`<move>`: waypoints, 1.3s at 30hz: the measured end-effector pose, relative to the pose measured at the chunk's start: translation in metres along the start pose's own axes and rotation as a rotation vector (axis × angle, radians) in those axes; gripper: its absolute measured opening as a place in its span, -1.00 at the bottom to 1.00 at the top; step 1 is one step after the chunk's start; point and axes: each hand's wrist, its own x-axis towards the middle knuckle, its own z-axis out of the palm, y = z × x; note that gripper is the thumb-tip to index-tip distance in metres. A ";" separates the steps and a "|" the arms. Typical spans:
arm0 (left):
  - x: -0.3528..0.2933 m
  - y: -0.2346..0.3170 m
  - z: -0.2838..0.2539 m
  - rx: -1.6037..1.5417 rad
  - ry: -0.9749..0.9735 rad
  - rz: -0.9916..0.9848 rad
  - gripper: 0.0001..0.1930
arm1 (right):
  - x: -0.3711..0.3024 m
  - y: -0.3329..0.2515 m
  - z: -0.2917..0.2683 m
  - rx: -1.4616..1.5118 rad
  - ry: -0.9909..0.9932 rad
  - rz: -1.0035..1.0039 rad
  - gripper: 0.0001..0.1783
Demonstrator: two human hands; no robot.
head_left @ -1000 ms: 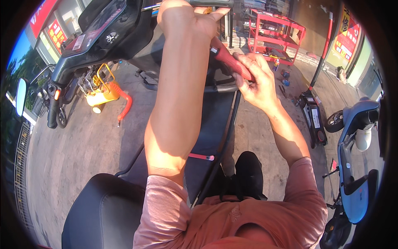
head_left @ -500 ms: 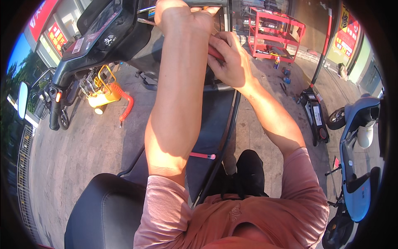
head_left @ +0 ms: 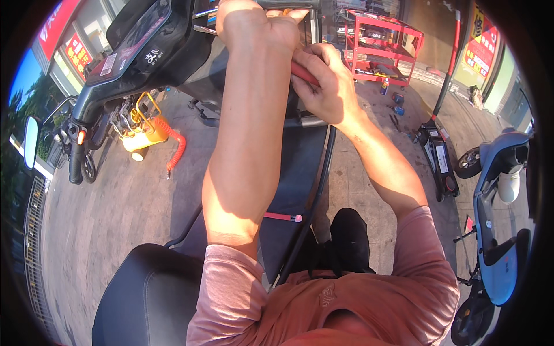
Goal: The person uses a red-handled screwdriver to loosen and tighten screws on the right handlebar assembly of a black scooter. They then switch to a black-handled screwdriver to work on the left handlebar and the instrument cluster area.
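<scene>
My right hand (head_left: 330, 86) is closed around a red-handled tool (head_left: 304, 74); its working end is hidden behind my left wrist. My left hand (head_left: 251, 23) reaches to the top edge, into the front of a black scooter (head_left: 196, 83). Its wrist is bent, and most of its fingers are out of sight. A few fingertips show beyond the wrist, below a dark bar (head_left: 288, 4), but what they touch cannot be seen. On the dark footboard (head_left: 297, 167) below my arms lies a pink-red rod-like thing (head_left: 283, 217), partly covered by my left forearm.
The scooter's black seat (head_left: 144, 294) is at lower left. A yellow air compressor (head_left: 141, 135) with a coiled red hose stands on the left. To the right are a red tool cart (head_left: 384, 49), a floor jack (head_left: 435, 155) and a blue scooter (head_left: 496, 271).
My right hand has shifted slightly to the right, and more of the red handle shows. My left hand stays at almost the same place.
</scene>
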 end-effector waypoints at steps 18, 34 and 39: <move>-0.016 0.014 -0.007 0.006 -0.013 -0.072 -0.80 | 0.008 -0.019 -0.008 0.139 -0.109 0.033 -0.45; -0.059 0.074 -0.073 0.965 -0.307 0.692 -0.74 | 0.045 0.018 -0.002 0.446 -0.427 0.320 -0.52; -0.029 0.149 -0.063 2.190 -0.015 1.392 -0.28 | 0.045 0.016 -0.001 0.248 -0.310 0.118 -0.54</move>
